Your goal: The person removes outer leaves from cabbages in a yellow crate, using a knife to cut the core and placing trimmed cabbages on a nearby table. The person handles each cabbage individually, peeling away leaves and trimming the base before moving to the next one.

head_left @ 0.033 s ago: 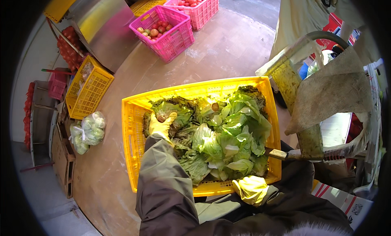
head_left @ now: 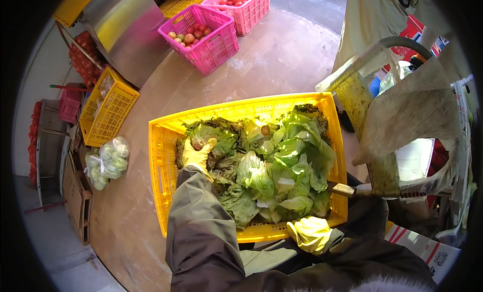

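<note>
In front of me stands a yellow plastic crate [head_left: 160, 206] filled with lettuce [head_left: 251, 171], green at the right and wilted brown at the left. My left hand [head_left: 197, 156], in a yellow glove, reaches over the near rim to a browned lettuce head [head_left: 214, 133] in the left part. Its thumb and fingers are placed around the brown cut stem, and the fingertips are partly hidden. At the near rim, my right hand [head_left: 309, 235], also gloved in yellow, is curled with the fingers folded. Whatever it may hold is out of sight.
A wooden-ended tool handle [head_left: 343, 190] juts over the crate's right rim. Right of it stands a worn frame draped with a brown cloth [head_left: 410, 108]. Bagged green vegetables [head_left: 113, 158] lie left, near another yellow crate [head_left: 110, 113]. Farther off is a pink crate [head_left: 214, 50] of tomatoes.
The whole view has shifted very slightly. Both hands keep their places, the left at the lettuce head and the right at the near rim.
</note>
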`<state>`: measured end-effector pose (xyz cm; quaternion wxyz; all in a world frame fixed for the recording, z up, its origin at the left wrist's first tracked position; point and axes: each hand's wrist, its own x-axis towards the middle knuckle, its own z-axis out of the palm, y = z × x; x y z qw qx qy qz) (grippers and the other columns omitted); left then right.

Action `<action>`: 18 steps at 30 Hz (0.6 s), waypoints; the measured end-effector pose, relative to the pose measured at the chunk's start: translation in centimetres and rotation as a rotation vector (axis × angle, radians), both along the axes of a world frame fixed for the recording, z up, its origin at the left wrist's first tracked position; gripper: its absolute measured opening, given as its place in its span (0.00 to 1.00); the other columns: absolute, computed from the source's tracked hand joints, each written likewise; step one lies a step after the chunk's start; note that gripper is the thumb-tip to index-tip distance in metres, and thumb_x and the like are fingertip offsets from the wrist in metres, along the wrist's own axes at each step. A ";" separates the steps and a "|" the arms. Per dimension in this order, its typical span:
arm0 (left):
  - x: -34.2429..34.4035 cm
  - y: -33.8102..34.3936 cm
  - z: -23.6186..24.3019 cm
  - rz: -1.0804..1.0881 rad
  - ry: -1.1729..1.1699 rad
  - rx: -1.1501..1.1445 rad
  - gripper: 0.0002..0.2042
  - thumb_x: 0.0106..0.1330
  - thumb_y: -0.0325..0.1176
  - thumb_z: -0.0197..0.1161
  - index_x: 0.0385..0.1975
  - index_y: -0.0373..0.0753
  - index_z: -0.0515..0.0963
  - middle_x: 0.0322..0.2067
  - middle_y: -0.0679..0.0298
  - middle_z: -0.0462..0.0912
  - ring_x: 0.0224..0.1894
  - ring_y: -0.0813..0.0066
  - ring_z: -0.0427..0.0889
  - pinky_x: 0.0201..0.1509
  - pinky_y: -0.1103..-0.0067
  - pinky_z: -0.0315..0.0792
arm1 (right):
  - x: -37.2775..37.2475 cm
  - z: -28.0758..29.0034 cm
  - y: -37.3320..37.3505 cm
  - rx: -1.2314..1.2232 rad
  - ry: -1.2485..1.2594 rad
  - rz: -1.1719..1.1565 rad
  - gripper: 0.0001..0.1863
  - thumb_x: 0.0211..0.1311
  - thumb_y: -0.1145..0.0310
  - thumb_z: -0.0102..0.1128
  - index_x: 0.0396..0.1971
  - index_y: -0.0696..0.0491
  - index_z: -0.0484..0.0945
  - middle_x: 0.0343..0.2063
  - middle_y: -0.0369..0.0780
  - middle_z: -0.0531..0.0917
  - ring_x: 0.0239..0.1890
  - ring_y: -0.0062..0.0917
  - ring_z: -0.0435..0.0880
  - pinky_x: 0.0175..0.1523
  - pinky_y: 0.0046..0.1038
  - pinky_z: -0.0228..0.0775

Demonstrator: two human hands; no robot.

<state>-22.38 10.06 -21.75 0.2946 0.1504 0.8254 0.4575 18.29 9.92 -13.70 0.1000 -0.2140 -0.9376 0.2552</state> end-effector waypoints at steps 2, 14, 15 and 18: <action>-0.2 -0.5 -0.4 -0.004 0.149 -0.081 0.37 0.51 0.44 0.81 0.58 0.34 0.73 0.50 0.56 0.83 0.48 0.67 0.81 0.55 0.74 0.74 | 0.0 0.0 -0.1 0.024 0.042 -0.040 0.13 0.55 0.71 0.69 0.16 0.51 0.75 0.14 0.36 0.72 0.17 0.30 0.73 0.25 0.29 0.66; 2.4 -7.2 13.3 -0.227 -0.185 0.174 0.15 0.58 0.26 0.73 0.44 0.35 0.80 0.36 0.66 0.86 0.33 0.79 0.83 0.40 0.80 0.77 | 0.0 -0.1 -0.6 0.046 0.121 -0.095 0.15 0.57 0.67 0.70 0.15 0.51 0.73 0.14 0.38 0.71 0.16 0.32 0.72 0.24 0.31 0.65; 3.9 -7.2 13.8 -0.270 -0.133 0.078 0.15 0.58 0.27 0.73 0.44 0.34 0.80 0.37 0.64 0.86 0.34 0.79 0.83 0.42 0.80 0.77 | -0.1 0.2 -0.6 0.019 0.099 -0.111 0.15 0.59 0.65 0.68 0.17 0.51 0.74 0.15 0.40 0.73 0.18 0.34 0.74 0.26 0.32 0.67; 9.8 -6.1 13.3 -0.419 0.045 -0.267 0.24 0.55 0.43 0.74 0.45 0.30 0.80 0.39 0.52 0.87 0.42 0.68 0.86 0.49 0.73 0.78 | -0.6 2.0 0.7 -0.262 -0.075 0.002 0.13 0.66 0.64 0.58 0.22 0.52 0.75 0.17 0.42 0.74 0.22 0.39 0.77 0.31 0.35 0.71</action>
